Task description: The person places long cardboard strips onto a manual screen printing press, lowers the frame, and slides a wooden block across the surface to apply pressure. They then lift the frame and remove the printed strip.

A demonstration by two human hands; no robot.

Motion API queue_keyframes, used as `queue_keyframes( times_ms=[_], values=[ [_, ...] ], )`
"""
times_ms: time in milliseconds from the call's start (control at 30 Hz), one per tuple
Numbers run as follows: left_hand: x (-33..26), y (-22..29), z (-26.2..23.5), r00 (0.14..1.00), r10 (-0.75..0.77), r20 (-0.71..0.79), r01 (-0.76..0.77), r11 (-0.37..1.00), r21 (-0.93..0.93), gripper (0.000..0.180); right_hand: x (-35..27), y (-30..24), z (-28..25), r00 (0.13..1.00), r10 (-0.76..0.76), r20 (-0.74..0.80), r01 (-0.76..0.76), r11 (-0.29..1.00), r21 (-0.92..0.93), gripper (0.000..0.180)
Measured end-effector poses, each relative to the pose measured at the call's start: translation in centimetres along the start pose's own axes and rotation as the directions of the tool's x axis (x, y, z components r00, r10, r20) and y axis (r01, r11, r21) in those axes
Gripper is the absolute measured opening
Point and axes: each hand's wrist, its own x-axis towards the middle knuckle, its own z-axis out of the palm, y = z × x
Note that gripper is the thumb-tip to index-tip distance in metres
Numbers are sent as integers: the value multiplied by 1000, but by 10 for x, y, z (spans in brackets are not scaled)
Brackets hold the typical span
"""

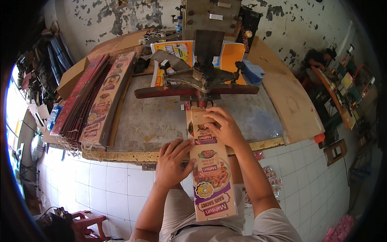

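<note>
A long printed cardboard strip [211,187], beige with purple bands and food pictures, runs from under a press head [203,80] past the table's front edge and over my lap. Part of another printed piece [188,117] shows along its far left edge. My right hand [223,128] bends over the strip near the press, with thumb and forefinger on its face. Beside the strip's left edge, at the table's front, lies my left hand [173,159]. Its fingers are spread, and the thumb and fingertips touch that edge.
Bundled printed strips [107,97] and red strips [80,97] lie at the table's left. The press's red bar [161,92] spans above the metal tabletop [141,129]. Blue cloth [253,72] lies behind on the right. A person [318,58] sits far right; a red stool [90,224] stands lower left.
</note>
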Motion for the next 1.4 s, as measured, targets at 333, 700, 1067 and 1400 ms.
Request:
queue_keyframes(
  times_ms=[333, 700, 1067, 1400],
  values=[
    [-1, 0, 2, 1000, -5, 5, 5, 1000, 5, 49, -1, 4, 1, 1000, 8, -2, -8, 1000, -18, 37],
    [-2, 0, 3, 1000, 17, -15, -17, 1000, 26, 50, -4, 0, 2, 998, 18, -63, -19, 1000, -8, 37],
    [-29, -14, 14, 998, 3, -68, -2, 1000, 20, 51, -51, -39, -25, 992, 59, 109, -70, 992, 101, 40],
    [-75, -25, 65, 974, -19, -226, 67, 976, 207, 53, -167, -8, -164, 866, 235, -442, -393, 865, -312, 42]
  ],
)
